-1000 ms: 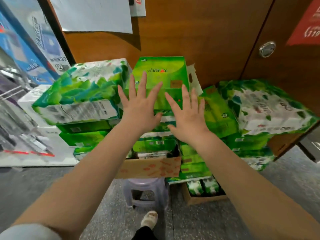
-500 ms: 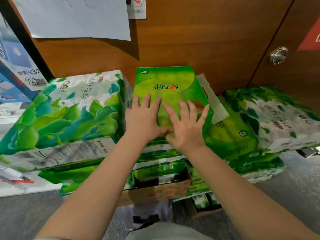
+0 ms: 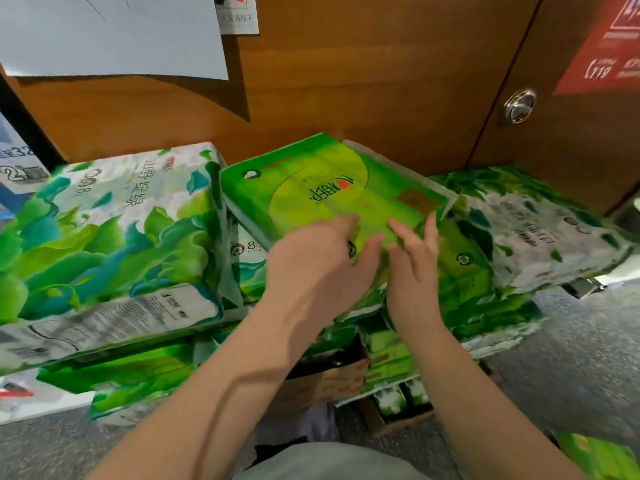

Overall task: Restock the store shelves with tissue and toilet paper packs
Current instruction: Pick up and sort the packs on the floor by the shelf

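Observation:
A bright green tissue pack [image 3: 311, 188] lies tilted on top of a stack in the middle, its far end against the wooden wall. My left hand [image 3: 311, 268] curls over its near edge, fingers on the top face. Just to the right, my right hand [image 3: 412, 268] grips the same near edge, fingers laid on the top. A large leaf-print toilet paper pack [image 3: 104, 237] sits to the left and another leaf-print pack [image 3: 536, 230] to the right. More green packs are stacked underneath, partly hidden by my arms.
An open cardboard box [image 3: 329, 379] holds packs below the stack, and a smaller box [image 3: 391, 417] sits on the grey floor [image 3: 571, 358]. Behind is a wooden wall [image 3: 346, 81] with a door knob [image 3: 519, 105] and a white sheet [image 3: 104, 29].
My open hands came down onto the green pack, then slid to its near edge and closed on it. The pack has turned and tilted. The view has moved closer.

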